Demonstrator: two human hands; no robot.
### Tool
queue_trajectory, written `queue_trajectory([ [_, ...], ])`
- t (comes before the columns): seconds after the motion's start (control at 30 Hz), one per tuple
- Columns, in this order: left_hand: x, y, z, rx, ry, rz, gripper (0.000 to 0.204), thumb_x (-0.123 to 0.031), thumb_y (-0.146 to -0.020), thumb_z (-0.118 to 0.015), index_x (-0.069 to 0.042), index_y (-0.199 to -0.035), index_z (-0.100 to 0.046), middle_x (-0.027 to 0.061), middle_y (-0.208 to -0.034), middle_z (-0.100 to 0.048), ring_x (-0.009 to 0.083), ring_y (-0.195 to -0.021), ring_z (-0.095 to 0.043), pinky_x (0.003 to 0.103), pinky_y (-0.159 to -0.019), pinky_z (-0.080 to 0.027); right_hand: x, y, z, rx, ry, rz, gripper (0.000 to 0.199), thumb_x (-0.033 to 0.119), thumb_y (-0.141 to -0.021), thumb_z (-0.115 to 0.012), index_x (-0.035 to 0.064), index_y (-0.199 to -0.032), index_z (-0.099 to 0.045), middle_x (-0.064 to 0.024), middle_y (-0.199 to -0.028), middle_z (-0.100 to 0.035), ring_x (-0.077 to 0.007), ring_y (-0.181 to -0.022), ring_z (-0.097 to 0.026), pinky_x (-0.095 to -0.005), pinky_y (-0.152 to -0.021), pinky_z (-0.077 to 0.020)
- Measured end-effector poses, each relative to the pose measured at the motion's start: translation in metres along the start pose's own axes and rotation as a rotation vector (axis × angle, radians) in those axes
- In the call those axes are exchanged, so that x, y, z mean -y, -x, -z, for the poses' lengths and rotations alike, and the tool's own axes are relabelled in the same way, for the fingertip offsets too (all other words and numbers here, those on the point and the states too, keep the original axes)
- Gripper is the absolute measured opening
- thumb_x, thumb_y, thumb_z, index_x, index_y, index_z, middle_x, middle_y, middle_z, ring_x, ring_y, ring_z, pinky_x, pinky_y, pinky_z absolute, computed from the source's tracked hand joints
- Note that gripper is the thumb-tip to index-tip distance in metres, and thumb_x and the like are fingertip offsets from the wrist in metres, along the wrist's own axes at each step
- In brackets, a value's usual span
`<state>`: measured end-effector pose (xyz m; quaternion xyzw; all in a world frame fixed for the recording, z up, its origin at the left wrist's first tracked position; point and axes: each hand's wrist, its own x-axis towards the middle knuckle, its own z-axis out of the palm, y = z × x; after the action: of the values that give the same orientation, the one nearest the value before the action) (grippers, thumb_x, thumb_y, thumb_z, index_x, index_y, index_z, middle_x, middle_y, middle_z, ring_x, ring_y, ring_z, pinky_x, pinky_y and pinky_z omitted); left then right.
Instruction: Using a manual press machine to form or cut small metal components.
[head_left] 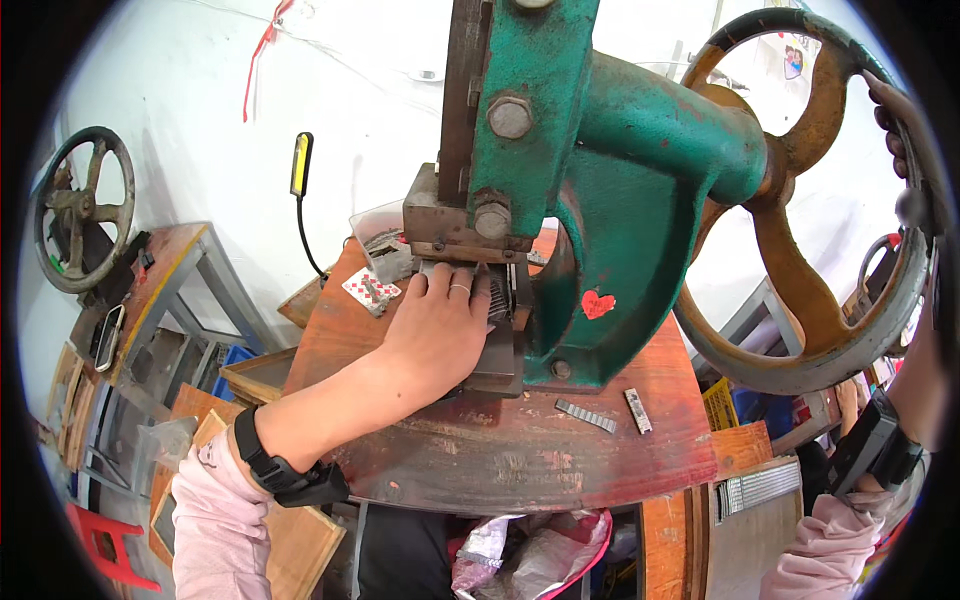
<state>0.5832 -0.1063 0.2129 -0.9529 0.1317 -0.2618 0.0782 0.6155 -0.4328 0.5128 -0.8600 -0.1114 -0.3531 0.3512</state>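
Head view shows a green cast-iron hand press (600,180) standing on a worn red-brown counter (520,460), near its far edge. The left hand (435,335) lies flat with the fingers stretched forward and close together, palm down, pressing on a small grey metal workpiece (497,300) that sits on the dark press bed (500,365) directly under the ram (460,215); it does not grip, it only holds the piece down. The right hand (900,130) is at the right rim of the picture, its fingers curled around the rim of the large rusty handwheel (810,200), closed on it. The workpiece looks like a stiff, ribbed strip of metal, light and small, probably with sharp edges, so I judge it is best held by its long sides with the fingertips, away from the ram. The handwheel looks heavy and stiff to turn, and its broad rim gives a good hold. Two similar grey metal strips (586,415) lie on the counter toward its right front edge, well apart from the press bed. A small red patterned card (370,290) lies near the far left corner, beside a clear plastic box (380,235).
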Motion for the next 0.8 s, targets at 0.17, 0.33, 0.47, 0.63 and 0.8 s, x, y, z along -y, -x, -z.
queue_trajectory([
  [0.17, 0.000, -0.005, 0.007, 0.043, 0.092, 0.121, 0.049, -0.024, -0.085, -0.060, 0.010, -0.117, -0.046, 0.0268, -0.109, -0.051, 0.0405, -0.104, -0.048, 0.048, -0.088, -0.041, 0.010, 0.010, 0.000, 0.074, -0.013, 0.020, 0.029, 0.029, -0.084, -0.065, 0.0027, -0.074, -0.058, -0.0038, -0.057, -0.052, -0.0132, -0.046, -0.049, -0.0262, -0.039, -0.0422],
  [0.33, -0.014, -0.005, 0.008, 0.100, 0.106, 0.177, 0.048, -0.017, -0.081, -0.063, 0.013, -0.113, -0.044, 0.0280, -0.105, -0.050, 0.0402, -0.101, -0.051, 0.047, -0.080, -0.047, 0.013, -0.003, -0.003, 0.101, -0.087, 0.034, 0.028, 0.027, -0.083, -0.066, 0.0012, -0.074, -0.058, -0.0050, -0.059, -0.054, -0.0151, -0.049, -0.051, -0.0281, -0.042, -0.0430],
  [0.47, -0.022, -0.004, 0.007, 0.093, 0.076, 0.205, 0.048, -0.007, -0.074, -0.062, 0.014, -0.113, -0.043, 0.0281, -0.105, -0.052, 0.0389, -0.096, -0.054, 0.044, -0.076, -0.050, -0.016, -0.025, -0.001, 0.040, 0.030, 0.027, 0.033, 0.034, -0.080, -0.066, 0.0032, -0.076, -0.057, -0.0029, -0.061, -0.052, -0.0112, -0.050, -0.049, -0.0241, -0.045, -0.0399],
  [0.63, -0.017, 0.005, 0.018, -0.028, 0.170, 0.226, 0.052, -0.003, -0.071, -0.065, 0.012, -0.116, -0.044, 0.0267, -0.104, -0.055, 0.0367, -0.090, -0.057, 0.041, -0.073, -0.051, -0.043, -0.037, 0.002, 0.045, 0.039, 0.261, 0.045, 0.051, -0.075, -0.064, 0.0062, -0.078, -0.054, 0.0035, -0.059, -0.045, -0.0034, -0.049, -0.043, -0.0160, -0.046, -0.0356],
  [0.8, -0.007, 0.061, 0.049, 0.021, 1.907, 0.748, 0.035, -0.011, -0.087, -0.059, 0.004, -0.116, -0.048, 0.0175, -0.095, -0.060, 0.0234, -0.078, -0.056, 0.033, -0.056, -0.046, -0.043, -0.040, -0.002, -0.035, 0.080, 0.226, 0.046, 0.052, -0.078, -0.063, 0.0072, -0.077, -0.052, 0.0034, -0.060, -0.045, -0.0031, -0.047, -0.041, -0.0167, -0.042, -0.0332],
])
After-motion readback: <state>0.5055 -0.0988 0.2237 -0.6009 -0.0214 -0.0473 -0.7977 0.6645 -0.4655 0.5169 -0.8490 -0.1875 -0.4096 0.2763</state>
